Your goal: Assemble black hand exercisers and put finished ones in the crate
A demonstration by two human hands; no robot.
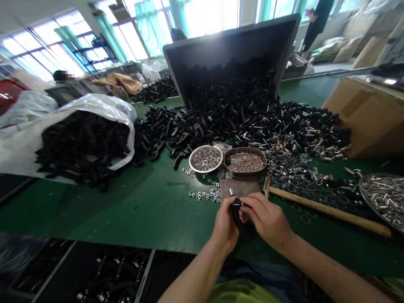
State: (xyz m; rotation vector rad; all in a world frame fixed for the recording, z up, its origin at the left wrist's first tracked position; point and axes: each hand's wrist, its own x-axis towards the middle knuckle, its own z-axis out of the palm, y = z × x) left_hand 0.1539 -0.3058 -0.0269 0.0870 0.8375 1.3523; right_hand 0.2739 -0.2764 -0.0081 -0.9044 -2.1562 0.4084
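Note:
Both my hands meet over the near edge of the green table (151, 206). My left hand (224, 225) is closed round a black plastic handle (237, 212) with a threaded metal stud sticking up at its top. My right hand (268, 219) pinches the same handle from the right side. Just beyond them lies a small flat metal plate (241, 187). A round dish of small rings (205, 158) and an oval tin of tiny metal parts (245, 161) stand behind the plate. Loose nuts (205, 194) are scattered to the left.
A tipped grey crate (233, 42) spills a big heap of black handles (227, 113). A white bag of black parts (78, 143) lies left, a cardboard box (372, 113) right, a wooden-handled hammer (328, 210) and a pan of metal pins (386, 198) near right. People stand at the far back.

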